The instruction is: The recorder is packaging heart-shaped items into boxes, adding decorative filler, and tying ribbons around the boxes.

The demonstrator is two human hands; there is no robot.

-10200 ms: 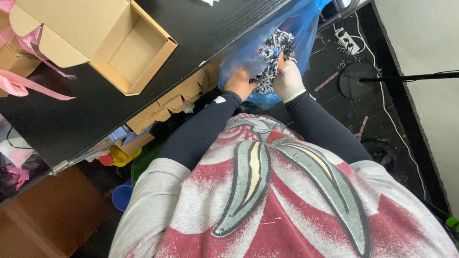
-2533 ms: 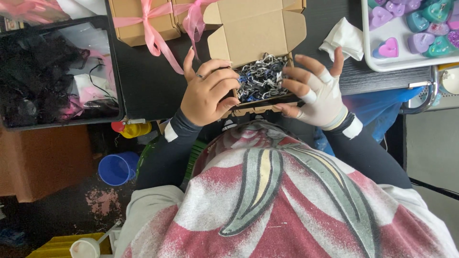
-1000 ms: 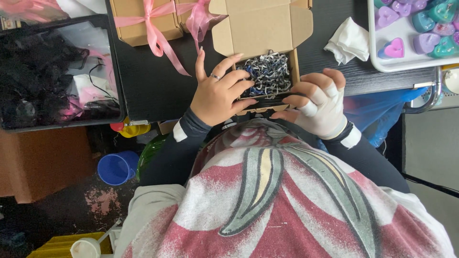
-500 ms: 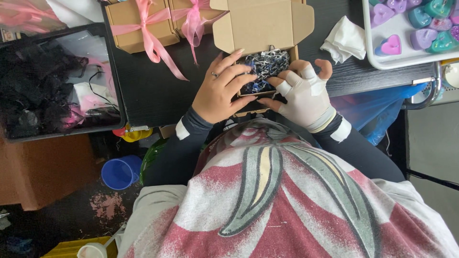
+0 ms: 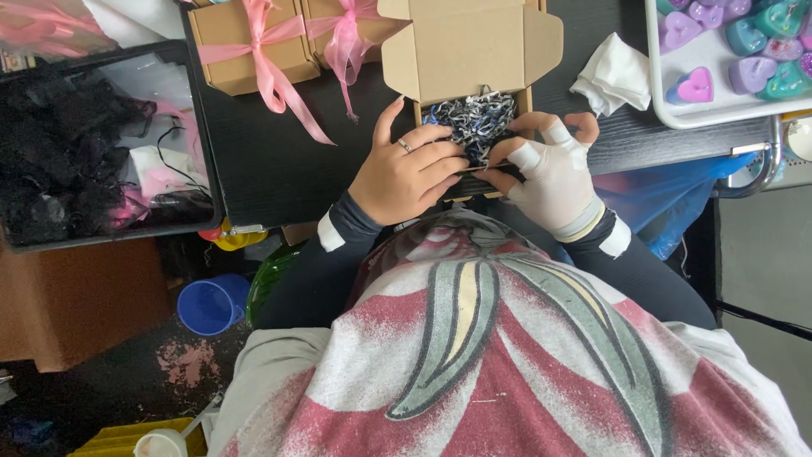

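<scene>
Black and wide, the surface (image 5: 279,161) carries an open cardboard box (image 5: 470,51) at its near edge, lid flap raised toward the far side. Shredded paper filler (image 5: 474,123) in dark blue, black and white sits inside the box, bunched up to its rim. The left hand (image 5: 406,173), bare and wearing a ring, rests on the box's left side with its fingers (image 5: 440,156) loosely curled and pressed onto the filler; the thumb points up along the box wall. The right hand (image 5: 554,173), wrapped in a white glove that leaves the fingertips bare, lies on the box's right side, its fingers (image 5: 520,156) bent onto the filler and the front edge of the box. Both hands touch the filler without closing around it. Two closed boxes tied with pink ribbon (image 5: 266,42) stand to the left. A white tray of heart-shaped candles (image 5: 727,59) sits at the right, a crumpled white cloth (image 5: 613,76) just beside it.
</scene>
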